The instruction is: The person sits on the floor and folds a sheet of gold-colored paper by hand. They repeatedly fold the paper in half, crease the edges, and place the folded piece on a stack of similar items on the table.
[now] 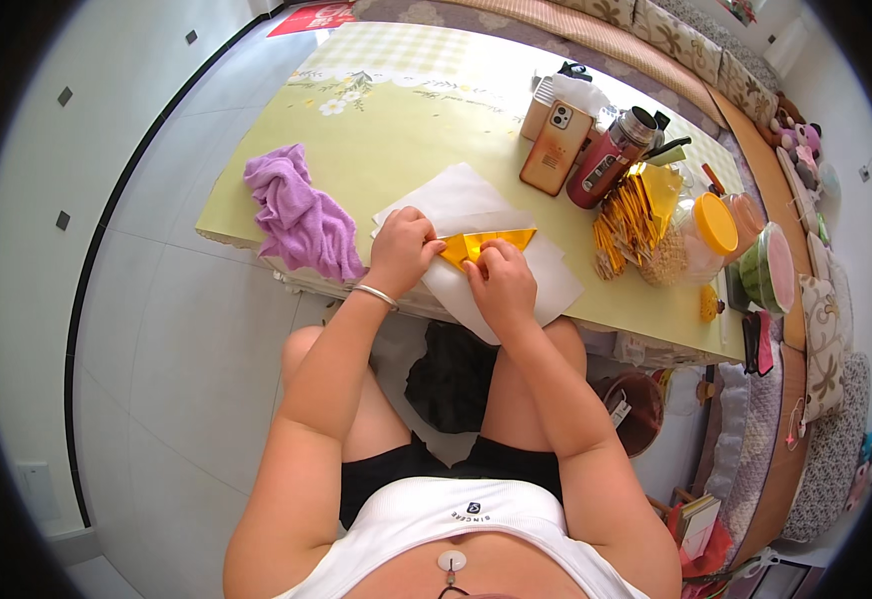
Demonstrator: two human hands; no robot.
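Note:
A piece of folded gold paper [486, 243], shiny and boat-shaped, is between my hands above white paper sheets [551, 280] at the table's near edge. My left hand [406, 247] is closed, pinching the gold paper's left end; a bangle circles that wrist. My right hand [503, 285] has its fingers bent and pressed against the paper's lower middle. The fingers cover part of the folds. Off to the right, a bundle of similar gold folded papers [635, 215] lies heaped on the table.
A purple towel [301, 215] lies crumpled at the left of the table [406, 140]. Behind the gold heap stand a phone [554, 148], a red flask [610, 158] and a tissue box [537, 108]. A yellow-lidded jar [712, 228] and a cut watermelon [763, 268] are farther right. Below is a bin [638, 424].

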